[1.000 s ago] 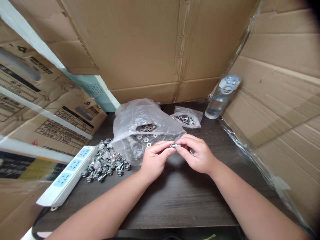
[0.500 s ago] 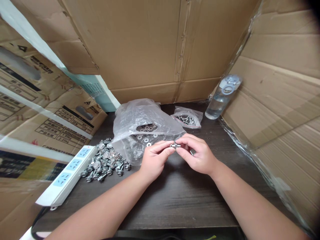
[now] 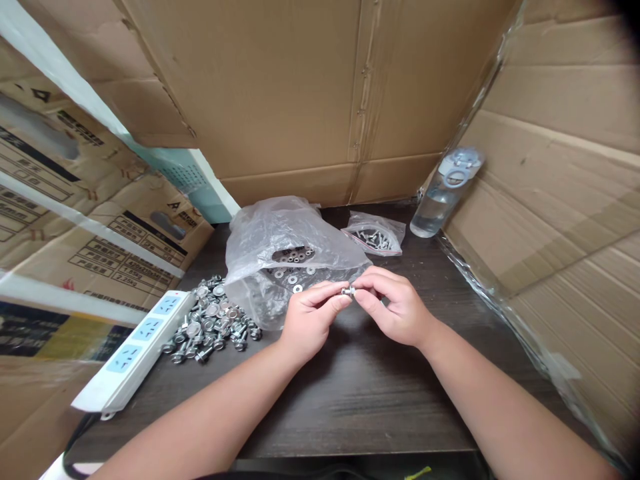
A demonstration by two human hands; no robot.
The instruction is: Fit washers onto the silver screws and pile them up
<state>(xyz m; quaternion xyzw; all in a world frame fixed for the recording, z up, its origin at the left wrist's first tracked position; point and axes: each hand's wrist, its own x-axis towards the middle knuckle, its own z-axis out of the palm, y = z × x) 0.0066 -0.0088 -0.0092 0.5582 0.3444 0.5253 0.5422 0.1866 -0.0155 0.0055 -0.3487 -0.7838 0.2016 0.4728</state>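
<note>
A small metal bolt [image 3: 347, 291] lies level between my two hands, above the dark table. Its left end is pinched by the thumb and fingertips of my left hand [image 3: 311, 319]. At its right end, the closed thumb and forefinger of my right hand [image 3: 395, 305] are around a washer or nut [image 3: 352, 291]; which of the two I cannot tell. Just behind the hands is a translucent plastic bag [image 3: 295, 230], its mouth facing me, with several flat washers [image 3: 293, 280] and nuts inside. To the left lies a heap of bolts with washers [image 3: 213, 320].
A white power strip [image 3: 133, 353] borders the heap on the left. Behind stands a zip bag of small screws [image 3: 375, 237], with a water bottle [image 3: 444, 193] at its right. Cardboard walls [image 3: 290, 87] enclose the dark table [image 3: 350, 413] on three sides.
The right fingers have shifted slightly around the bolt's right end, and less of its shank shows there. A small metal piece seen under the right palm earlier no longer shows.
</note>
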